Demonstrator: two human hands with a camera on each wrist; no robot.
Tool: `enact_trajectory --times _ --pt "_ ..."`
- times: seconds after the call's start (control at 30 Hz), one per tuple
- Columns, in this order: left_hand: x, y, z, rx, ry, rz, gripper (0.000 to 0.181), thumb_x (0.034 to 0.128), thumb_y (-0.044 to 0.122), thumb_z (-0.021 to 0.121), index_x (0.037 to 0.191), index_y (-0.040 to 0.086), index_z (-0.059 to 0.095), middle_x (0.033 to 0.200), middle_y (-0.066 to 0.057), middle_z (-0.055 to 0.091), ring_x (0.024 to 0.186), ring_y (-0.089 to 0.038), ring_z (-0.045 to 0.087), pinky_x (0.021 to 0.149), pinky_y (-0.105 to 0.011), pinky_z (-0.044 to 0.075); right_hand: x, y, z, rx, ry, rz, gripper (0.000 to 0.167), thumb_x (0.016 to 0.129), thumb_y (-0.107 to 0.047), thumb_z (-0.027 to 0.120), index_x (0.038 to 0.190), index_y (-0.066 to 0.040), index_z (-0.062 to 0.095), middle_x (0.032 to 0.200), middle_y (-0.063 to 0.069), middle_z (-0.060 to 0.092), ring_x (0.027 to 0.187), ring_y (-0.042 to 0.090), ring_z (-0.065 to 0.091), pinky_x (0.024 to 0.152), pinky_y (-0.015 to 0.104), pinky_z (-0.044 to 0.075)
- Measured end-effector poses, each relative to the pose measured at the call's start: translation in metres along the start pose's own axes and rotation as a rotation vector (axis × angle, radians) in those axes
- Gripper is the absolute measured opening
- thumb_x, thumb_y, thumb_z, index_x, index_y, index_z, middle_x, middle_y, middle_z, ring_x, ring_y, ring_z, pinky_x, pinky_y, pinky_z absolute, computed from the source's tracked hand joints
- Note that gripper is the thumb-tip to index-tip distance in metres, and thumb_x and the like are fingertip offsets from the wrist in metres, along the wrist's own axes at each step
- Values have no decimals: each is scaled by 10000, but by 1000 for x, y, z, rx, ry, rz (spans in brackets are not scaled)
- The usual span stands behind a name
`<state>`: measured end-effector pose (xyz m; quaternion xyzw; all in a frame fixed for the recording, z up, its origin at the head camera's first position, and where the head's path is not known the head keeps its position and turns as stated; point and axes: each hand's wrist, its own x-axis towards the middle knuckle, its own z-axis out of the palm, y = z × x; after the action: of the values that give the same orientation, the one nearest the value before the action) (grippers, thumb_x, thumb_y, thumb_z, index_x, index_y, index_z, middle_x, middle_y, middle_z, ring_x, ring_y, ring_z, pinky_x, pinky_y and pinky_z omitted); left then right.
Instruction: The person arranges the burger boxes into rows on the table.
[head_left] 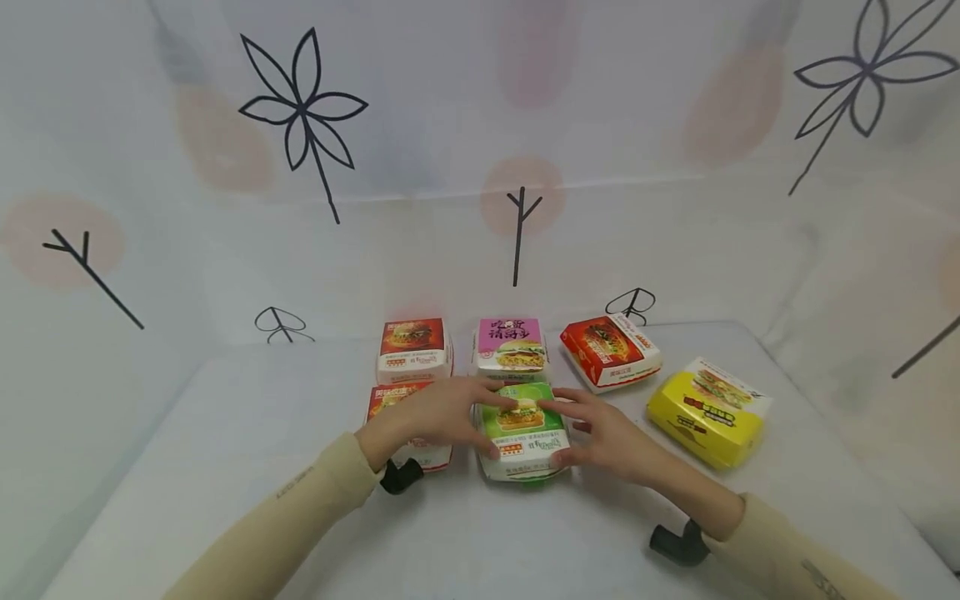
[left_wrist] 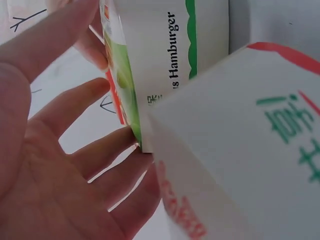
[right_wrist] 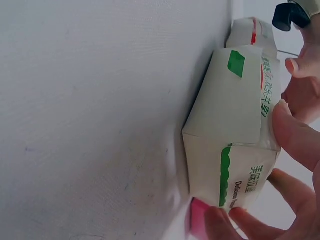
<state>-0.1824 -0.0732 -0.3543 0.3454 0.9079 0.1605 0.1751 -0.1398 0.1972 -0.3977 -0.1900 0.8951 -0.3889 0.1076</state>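
Observation:
A green-and-white hamburger box [head_left: 534, 452] lies on the table between both hands. My left hand [head_left: 452, 411] reaches over its left side, fingers fairly straight, the tips touching its top and edge. On its right side my right hand [head_left: 609, 437] has spread fingers against the top and side, with the thumb near the front corner. The left wrist view shows the lettered side of the box [left_wrist: 155, 55] at my fingertips. In the right wrist view the box [right_wrist: 220, 115] sits on the tabletop, its underside hidden.
A purple-topped box [head_left: 512, 342] stands right behind. Two red boxes line up at left, one [head_left: 414, 342] behind the other, the nearer partly covered by my left arm. At right lie an angled red box [head_left: 607, 350] and a yellow box [head_left: 705, 412]. A patterned cloth hangs behind.

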Motion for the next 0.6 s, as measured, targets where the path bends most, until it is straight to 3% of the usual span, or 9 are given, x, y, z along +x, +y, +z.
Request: enact_trajectory --times 0.17,0.37,0.5,0.6 --pt "-2 2 1 31 -20 14 738 756 498 840 1423 371 550 1583 36 350 1350 -220 425 1027 -421 451 0 -3 3 -3 18 5 756 772 -407 849 1432 -178 560 1527 201 366 1268 464 486 959 545 494" --pt "-3 3 4 92 -15 11 733 763 497 837 1424 369 550 1586 22 344 1353 -229 424 1042 -444 436 -4 -3 2 -25 -2 -12 740 810 -440 809 1453 -196 536 1535 196 365 1233 450 524 948 543 501" --pt "-4 5 4 88 -19 3 717 769 490 834 1419 363 559 1588 18 337 1365 -237 408 1049 -454 429 -7 -2 -12 -44 -23 -27 689 854 -399 779 1456 -174 531 1527 159 416 1313 415 475 975 512 491" --pt "-5 6 4 94 -25 -15 720 765 499 833 1418 383 554 1590 26 331 1366 -234 407 1047 -453 430 -10 -2 -36 -54 -16 -55 621 886 -298 762 1441 -128 541 1496 145 469 1325 400 471 982 498 488"
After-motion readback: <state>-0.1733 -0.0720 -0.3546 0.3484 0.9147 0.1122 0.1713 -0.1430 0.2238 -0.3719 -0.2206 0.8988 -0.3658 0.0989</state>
